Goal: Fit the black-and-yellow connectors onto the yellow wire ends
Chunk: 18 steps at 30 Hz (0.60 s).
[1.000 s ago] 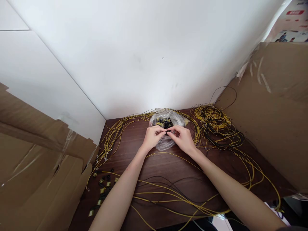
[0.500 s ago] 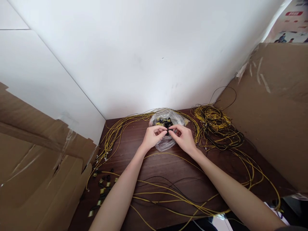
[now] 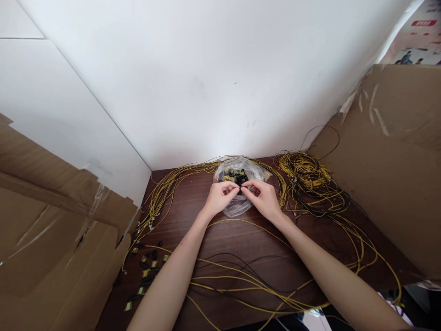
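Note:
My left hand [image 3: 221,196] and my right hand [image 3: 262,196] meet fingertip to fingertip above a clear plastic bag [image 3: 236,210]. Each thumb and forefinger is pinched together. Between them is a small dark piece, mostly covered by the fingers, so I cannot make out its kind. Inside the bag, just behind my fingertips, lie small black parts [image 3: 240,175] with yellow bits among them.
Yellow wires [image 3: 168,181] curve along the back of the brown table [image 3: 179,232]. A tangled yellow and black wire coil [image 3: 305,172] lies back right. Small black parts with yellow tags [image 3: 145,273] sit front left. Cardboard [image 3: 389,170] stands on both sides, and a white wall [image 3: 213,92] behind.
The dark piece between my fingertips showed more plainly before and is now more covered. Both hands stay nearly in place; the view has shifted slightly.

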Tool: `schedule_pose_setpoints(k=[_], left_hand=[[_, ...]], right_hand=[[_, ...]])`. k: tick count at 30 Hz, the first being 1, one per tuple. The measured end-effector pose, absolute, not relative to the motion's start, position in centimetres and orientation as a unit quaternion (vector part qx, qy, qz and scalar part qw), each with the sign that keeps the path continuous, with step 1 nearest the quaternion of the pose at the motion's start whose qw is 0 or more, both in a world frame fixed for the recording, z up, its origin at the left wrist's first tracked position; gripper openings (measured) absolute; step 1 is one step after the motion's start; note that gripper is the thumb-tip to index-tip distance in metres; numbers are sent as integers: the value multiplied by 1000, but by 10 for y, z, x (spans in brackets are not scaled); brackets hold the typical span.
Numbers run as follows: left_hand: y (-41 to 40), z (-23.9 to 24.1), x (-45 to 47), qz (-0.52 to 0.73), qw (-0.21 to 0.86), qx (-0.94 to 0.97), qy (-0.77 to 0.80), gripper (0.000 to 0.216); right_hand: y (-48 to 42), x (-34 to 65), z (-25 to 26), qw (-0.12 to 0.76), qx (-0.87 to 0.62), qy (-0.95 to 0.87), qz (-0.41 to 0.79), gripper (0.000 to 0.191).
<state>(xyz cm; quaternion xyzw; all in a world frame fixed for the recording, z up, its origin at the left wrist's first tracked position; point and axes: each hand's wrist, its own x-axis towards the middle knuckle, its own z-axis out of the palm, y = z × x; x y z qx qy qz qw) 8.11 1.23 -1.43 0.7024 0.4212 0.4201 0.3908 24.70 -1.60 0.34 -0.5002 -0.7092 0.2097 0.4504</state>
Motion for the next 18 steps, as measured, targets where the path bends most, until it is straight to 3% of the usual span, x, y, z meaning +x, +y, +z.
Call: schedule_pose_setpoints(k=[18], left_hand=[[12,-12,81,408,385,708,430,24]], right_hand=[[-15,249,5,446,-493,-719,204,12]])
